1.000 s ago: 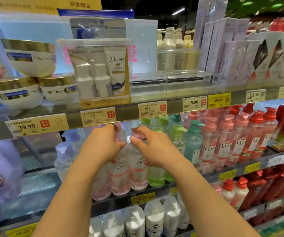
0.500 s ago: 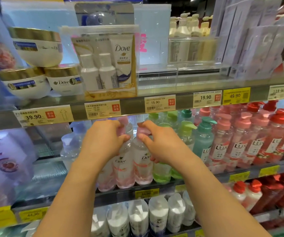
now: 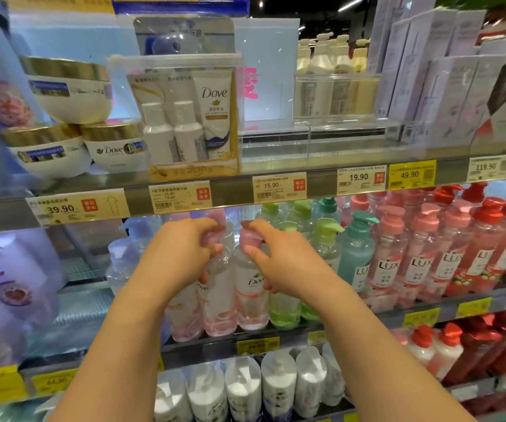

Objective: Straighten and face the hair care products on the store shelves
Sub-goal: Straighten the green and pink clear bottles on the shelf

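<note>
While both hands work the middle shelf, two pink Dove bottles stand side by side at its front edge.

Nearest, the left hand (image 3: 181, 251) curls its fingers round the pump of the left Dove bottle (image 3: 217, 303); the right hand (image 3: 288, 263) pinches the pink pump of the right Dove bottle (image 3: 250, 296). Beside them stand green bottles (image 3: 283, 309), then Lux bottles (image 3: 388, 263). Above, Dove jars (image 3: 113, 147) sit on the upper shelf (image 3: 306, 159).

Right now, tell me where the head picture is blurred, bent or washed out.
Head view: the shelf edge bows with wide-angle distortion; the left margin smears, purple pack soft; the centre is sharp, the Dove bottle label readable by the right hand; the top-shelf backlit panel looks washed out.
</note>
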